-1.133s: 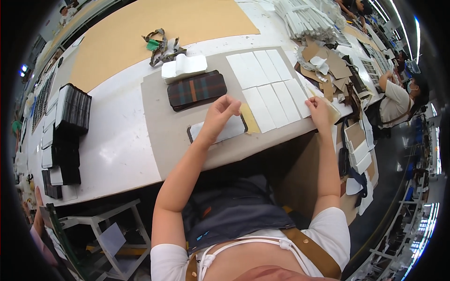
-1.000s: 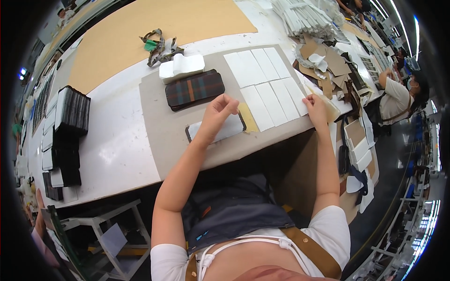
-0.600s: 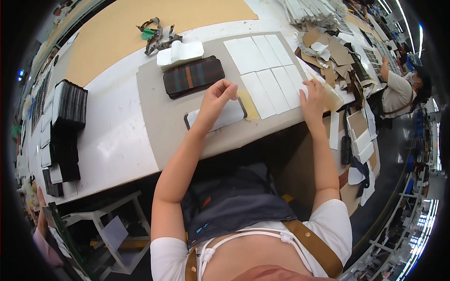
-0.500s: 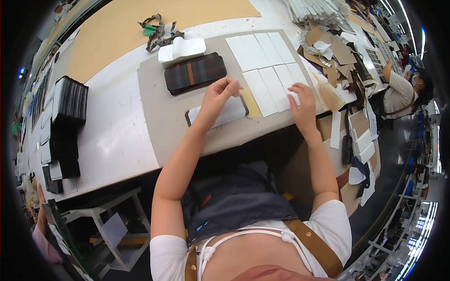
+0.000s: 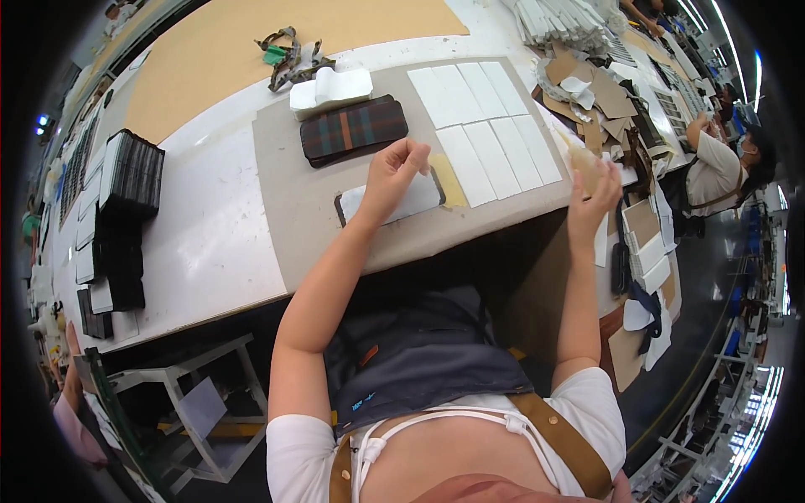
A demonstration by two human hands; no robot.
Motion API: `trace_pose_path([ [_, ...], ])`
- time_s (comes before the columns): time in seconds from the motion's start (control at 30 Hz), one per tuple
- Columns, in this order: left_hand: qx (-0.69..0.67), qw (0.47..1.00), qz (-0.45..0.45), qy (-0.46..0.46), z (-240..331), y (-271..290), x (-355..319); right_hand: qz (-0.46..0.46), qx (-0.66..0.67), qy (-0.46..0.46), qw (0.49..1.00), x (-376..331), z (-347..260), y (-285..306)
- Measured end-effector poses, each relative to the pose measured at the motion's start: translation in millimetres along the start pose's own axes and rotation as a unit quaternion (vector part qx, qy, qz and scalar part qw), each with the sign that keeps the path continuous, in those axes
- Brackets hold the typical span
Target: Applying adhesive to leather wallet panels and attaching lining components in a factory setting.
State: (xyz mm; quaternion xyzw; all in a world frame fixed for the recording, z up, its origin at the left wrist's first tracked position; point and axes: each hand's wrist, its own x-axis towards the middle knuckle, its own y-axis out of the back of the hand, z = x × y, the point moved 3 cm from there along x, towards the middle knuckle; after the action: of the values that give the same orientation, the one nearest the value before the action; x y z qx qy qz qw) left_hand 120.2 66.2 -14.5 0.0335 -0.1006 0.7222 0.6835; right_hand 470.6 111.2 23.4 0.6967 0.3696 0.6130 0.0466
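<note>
From the head camera, looking down: the left hand [image 5: 394,172] presses onto a white card [image 5: 411,199] that lies on a dark-edged flat piece on the grey mat [image 5: 289,201], fingers curled with the tips pinched at the card's upper edge. The right hand [image 5: 592,189] is up off the counter [image 5: 205,243] at its right edge, fingers spread and holding a thin pale tan sheet [image 5: 580,158]; how firmly it grips I cannot tell. Between the two hands sit two rows of white rectangular cards [image 5: 486,126], laid side by side on the mat. Just above the left hand lies a plaid flat case [image 5: 352,130], green and dark red, with a white folded cloth [image 5: 331,85] touching its far side. Beyond the right hand, a heap of brown cardboard scraps [image 5: 591,88]. Far left on the counter, stacks of black cases [image 5: 126,180]. At the right rim another person [image 5: 725,163] is seated, well apart.
</note>
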Motion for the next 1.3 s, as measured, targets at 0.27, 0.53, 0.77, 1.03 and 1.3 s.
trace_pose_path([
  [0.27, 0.12, 0.986, -0.014, -0.115, 6, -11, -5, -0.221, 0.171, -0.375, 0.884, -5, 129, -8],
  [0.53, 0.181, 0.967, 0.039, -0.173, 10, -17, -4, -0.032, 0.45, -0.384, 0.806, 4, 110, 22],
  [0.77, 0.295, 0.907, -0.017, -0.3, 90, -86, -26, -0.225, 0.376, -0.099, 0.893, 52, -36, 103],
  [1.03, 0.236, 0.944, -0.067, -0.218, 67, -132, -54, -0.278, 0.517, -0.076, 0.806, 31, -107, 93],
  [1.3, 0.309, 0.92, 0.003, -0.242, 48, -136, -64, -0.291, 0.466, -0.165, 0.819, 10, -105, 74],
])
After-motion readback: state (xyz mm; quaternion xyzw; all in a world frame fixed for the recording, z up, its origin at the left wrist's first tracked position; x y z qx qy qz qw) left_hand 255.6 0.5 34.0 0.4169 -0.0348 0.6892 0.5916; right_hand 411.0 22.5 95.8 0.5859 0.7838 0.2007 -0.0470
